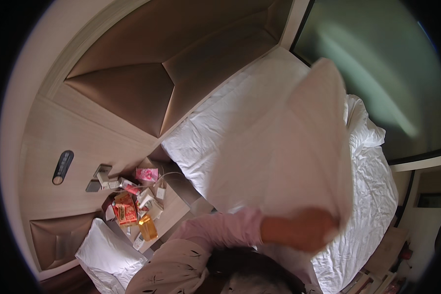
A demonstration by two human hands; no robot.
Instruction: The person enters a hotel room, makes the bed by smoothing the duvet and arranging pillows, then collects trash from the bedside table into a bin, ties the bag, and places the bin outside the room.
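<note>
My left hand (pixel 303 228), at the end of a pink sleeve, reaches across in front of me, closed on the near edge of a large pale piece of bedding (pixel 290 147). The bedding is raised over the bed and strongly blurred; I cannot tell whether it is a pillow or a loose cloth. Its far corner points up towards the glass panel. Beneath it a white sheet (pixel 198 136) covers the mattress. A rumpled white quilt (pixel 375 180) lies along the right side of the bed. My right hand is out of view.
A padded brown headboard (pixel 205 70) borders the bed. On the left, a wooden nightstand (pixel 174 202) carries a red packet (pixel 125 209), an amber bottle (pixel 147 228), a pink tissue pack (pixel 147 174) and cables. Beyond it lies a white pillow (pixel 108 250). A glass panel (pixel 367 73) stands at the far right.
</note>
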